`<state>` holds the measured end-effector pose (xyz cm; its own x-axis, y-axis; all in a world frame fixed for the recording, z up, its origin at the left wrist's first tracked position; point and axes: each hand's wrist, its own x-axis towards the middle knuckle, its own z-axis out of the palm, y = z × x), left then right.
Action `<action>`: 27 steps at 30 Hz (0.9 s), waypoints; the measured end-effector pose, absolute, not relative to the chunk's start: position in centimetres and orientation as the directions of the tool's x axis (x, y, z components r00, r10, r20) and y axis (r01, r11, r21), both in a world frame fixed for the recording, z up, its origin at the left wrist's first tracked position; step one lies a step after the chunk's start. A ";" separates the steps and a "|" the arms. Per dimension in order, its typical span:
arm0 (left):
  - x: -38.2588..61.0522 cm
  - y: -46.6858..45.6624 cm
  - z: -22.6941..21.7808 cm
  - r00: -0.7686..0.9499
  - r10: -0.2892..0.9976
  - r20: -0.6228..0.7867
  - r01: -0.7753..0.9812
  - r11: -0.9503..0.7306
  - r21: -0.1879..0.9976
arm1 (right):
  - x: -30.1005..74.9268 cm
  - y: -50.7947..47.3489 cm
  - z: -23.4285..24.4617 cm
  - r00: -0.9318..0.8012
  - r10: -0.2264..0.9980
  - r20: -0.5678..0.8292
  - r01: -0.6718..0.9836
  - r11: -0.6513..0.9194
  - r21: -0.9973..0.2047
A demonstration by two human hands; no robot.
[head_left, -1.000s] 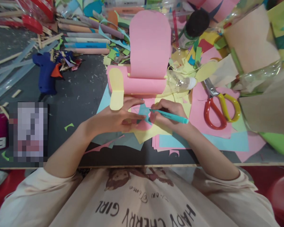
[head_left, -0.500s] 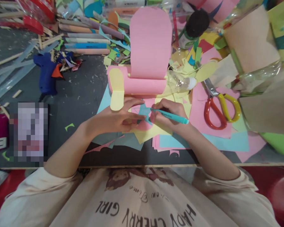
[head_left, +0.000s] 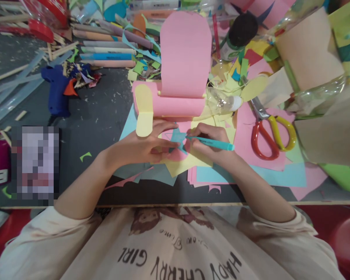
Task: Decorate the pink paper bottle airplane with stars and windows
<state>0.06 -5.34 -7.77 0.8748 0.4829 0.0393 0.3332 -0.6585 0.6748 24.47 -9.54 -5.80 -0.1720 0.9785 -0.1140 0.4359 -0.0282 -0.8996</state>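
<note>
My left hand (head_left: 142,147) presses a small blue paper star (head_left: 178,137) flat onto pink paper (head_left: 181,126), fingers closed on it. My right hand (head_left: 208,142) grips a teal pen (head_left: 214,144), its tip touching the star's right edge. Just beyond my hands stands a pink paper chair (head_left: 182,66) with a pale yellow arm piece (head_left: 144,111). Yellow and blue sheets lie under my hands.
Red-and-yellow scissors (head_left: 268,130) lie to the right on pink paper. A blue glue gun (head_left: 58,89) rests at the left. Markers (head_left: 107,56), paper scraps, a clear plastic bottle (head_left: 221,102) and a black-capped bottle (head_left: 240,33) crowd the back. The table edge (head_left: 175,203) runs close to my body.
Almost nothing: the teal pen has shifted very slightly to the right in my right hand. The left hand holds still.
</note>
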 end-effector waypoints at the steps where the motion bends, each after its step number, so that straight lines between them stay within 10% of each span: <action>1: 0.0 -5.3 -7.8 0.875 0.484 0.032 0.338 -0.656 0.674 | 24.4 -9.6 -5.7 -0.168 0.978 -0.124 0.436 -0.039 -0.899; 20: 0.0 -5.5 -7.5 0.871 0.490 0.040 0.340 -0.659 0.671 | 24.4 -9.6 -5.7 -0.093 0.993 -0.078 0.453 -0.027 -0.891; 27: 0.2 -5.6 -7.3 0.851 0.525 0.019 0.373 -0.630 0.681 | 25.3 -8.8 -6.3 -0.070 0.989 -0.132 0.232 -0.113 -0.966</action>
<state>0.25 -5.65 -7.27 0.8511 0.5247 0.0193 0.3732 -0.6304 0.6807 25.29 -8.84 -6.34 -0.0699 0.9887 -0.1323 0.2324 -0.1128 -0.9661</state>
